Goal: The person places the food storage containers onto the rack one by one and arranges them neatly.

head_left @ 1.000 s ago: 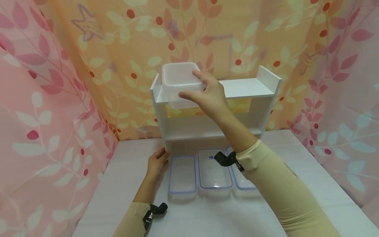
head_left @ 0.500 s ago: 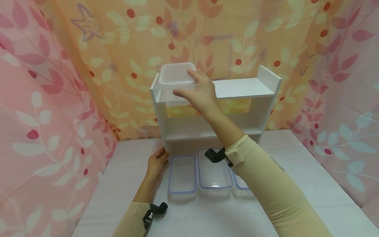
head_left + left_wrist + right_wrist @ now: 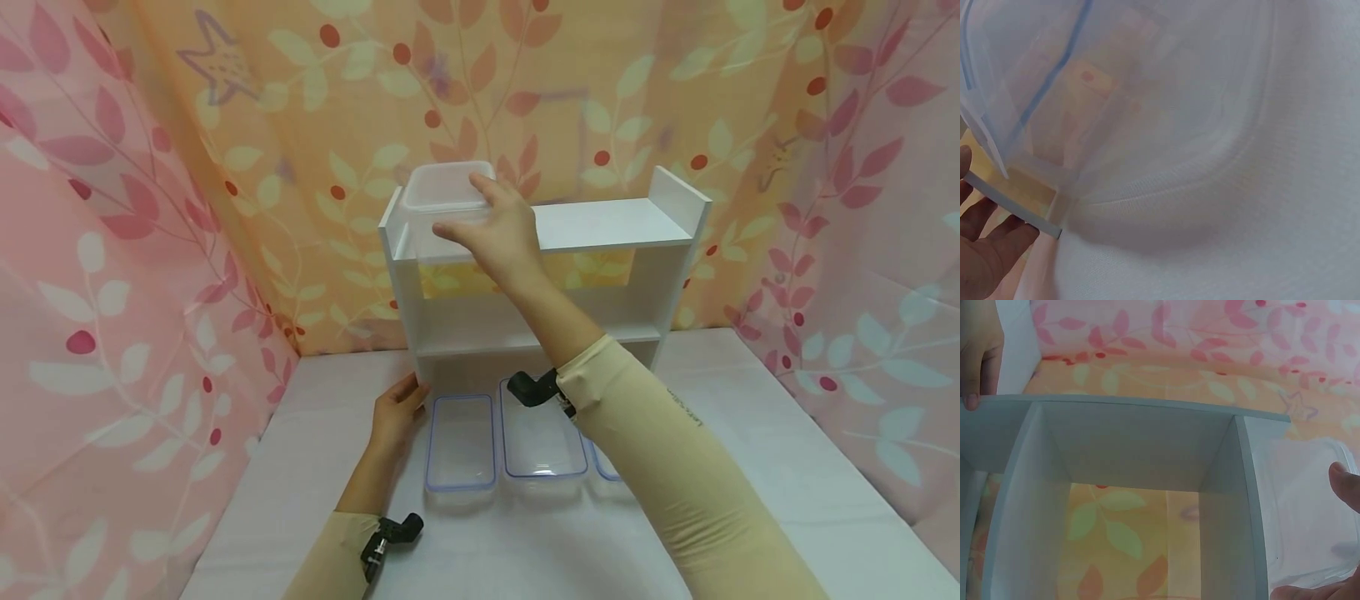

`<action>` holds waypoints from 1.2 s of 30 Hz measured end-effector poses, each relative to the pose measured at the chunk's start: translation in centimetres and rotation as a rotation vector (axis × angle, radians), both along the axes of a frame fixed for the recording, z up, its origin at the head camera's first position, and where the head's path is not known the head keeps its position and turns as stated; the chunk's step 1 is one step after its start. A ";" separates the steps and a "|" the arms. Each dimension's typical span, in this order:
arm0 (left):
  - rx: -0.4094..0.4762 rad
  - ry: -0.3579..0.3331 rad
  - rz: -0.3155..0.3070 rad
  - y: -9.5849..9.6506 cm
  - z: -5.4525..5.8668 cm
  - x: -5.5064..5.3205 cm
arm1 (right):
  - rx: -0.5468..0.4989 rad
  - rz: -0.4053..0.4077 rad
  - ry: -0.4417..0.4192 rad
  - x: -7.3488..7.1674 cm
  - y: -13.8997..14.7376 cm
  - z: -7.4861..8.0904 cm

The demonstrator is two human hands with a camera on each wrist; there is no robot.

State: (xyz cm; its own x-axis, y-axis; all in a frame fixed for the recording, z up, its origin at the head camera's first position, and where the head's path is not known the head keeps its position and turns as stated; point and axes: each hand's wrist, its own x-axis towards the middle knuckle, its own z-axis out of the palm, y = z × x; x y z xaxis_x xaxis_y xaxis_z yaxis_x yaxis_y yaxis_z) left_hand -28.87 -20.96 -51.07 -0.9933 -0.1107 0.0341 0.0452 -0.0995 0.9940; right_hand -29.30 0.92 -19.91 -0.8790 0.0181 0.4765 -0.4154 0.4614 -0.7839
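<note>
Clear box (image 3: 450, 187): in the upper middle of the head view, a bit left, at the left end of the top board. I cannot tell if its bottom touches the board.
My right hand (image 3: 495, 229): fingers spread apart from the thumb, gripping the box by its right side.
My left hand (image 3: 397, 410): fingers pinching the low left side board of the white shelf (image 3: 600, 225), thumb on one face and fingers on the other.
Blue-rimmed tubs: one left (image 3: 461, 454), one in the middle (image 3: 543, 442), and one right (image 3: 606, 467), mostly behind my sleeve (image 3: 675, 467). They sit low in the head view on the white tabletop (image 3: 795, 500).
Box could slip: I have it on one side only, so a loose grip may let it tilt. If its front sticks out past the board, it might fall toward the tubs.
Shelf could move: a hard bump from the box may shove it, and more so if my left hand lets go.
Sleeve could bump: my right arm goes low over the tubs and might knock one.
Sleeve writing: small dark letters, too blurry to read. I can read no brand on the box.
</note>
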 end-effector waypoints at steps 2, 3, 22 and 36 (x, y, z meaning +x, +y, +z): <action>0.001 0.004 0.000 0.0 0.0 0.0 | 0.010 -0.009 0.004 -0.1 0.0 0.0; 0.002 0.008 -0.003 0.1 -0.1 0.0 | 0.011 -0.011 0.005 -0.2 -0.1 -0.1; -0.031 -0.016 -0.011 -0.9 -0.2 0.1 | 0.094 0.010 0.047 0.7 0.9 0.1; -0.030 -0.010 0.001 -1.1 -0.4 -0.1 | 0.099 0.058 0.270 3.8 4.9 -1.4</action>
